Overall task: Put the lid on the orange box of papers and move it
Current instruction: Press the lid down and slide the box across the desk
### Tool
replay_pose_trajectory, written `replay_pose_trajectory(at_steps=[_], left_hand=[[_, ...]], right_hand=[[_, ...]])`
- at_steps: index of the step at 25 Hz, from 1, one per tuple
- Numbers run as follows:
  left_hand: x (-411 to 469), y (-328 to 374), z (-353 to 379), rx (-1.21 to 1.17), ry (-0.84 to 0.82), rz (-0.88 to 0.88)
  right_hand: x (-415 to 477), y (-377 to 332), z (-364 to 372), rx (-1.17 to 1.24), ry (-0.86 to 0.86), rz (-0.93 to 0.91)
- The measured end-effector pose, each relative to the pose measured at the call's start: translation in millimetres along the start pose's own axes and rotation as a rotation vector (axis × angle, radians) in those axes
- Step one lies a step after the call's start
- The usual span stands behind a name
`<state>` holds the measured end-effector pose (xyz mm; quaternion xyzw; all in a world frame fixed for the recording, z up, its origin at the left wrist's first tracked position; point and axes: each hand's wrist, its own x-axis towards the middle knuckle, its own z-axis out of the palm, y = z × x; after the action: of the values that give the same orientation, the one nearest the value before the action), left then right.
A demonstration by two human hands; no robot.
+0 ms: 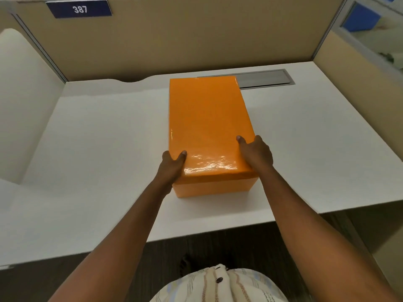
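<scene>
Orange box (207,118) — lidded — runs lengthwise away from the person.

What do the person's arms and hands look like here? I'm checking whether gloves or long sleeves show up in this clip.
Both are bare. The left hand and right hand wear no gloves, and no rings, watch or bracelet show. The forearms are uncovered as far as the frame shows, with no sleeve in sight. Below them, a cream striped shirt with dark buttons is visible.
</scene>
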<state>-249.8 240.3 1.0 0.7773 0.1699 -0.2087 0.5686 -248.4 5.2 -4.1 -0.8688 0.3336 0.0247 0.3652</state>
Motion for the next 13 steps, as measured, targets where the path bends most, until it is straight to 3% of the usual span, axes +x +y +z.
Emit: replay_pose_trajectory(at_steps=[5,13], left_hand=[[1,-13,18,0.181,0.335,0.173],[7,-16,20,0.279,0.371,0.175]], right_hand=[[-10,3,7,-0.141,0.073,-0.07],[-6,5,6,-0.13,0.037,-0.091]])
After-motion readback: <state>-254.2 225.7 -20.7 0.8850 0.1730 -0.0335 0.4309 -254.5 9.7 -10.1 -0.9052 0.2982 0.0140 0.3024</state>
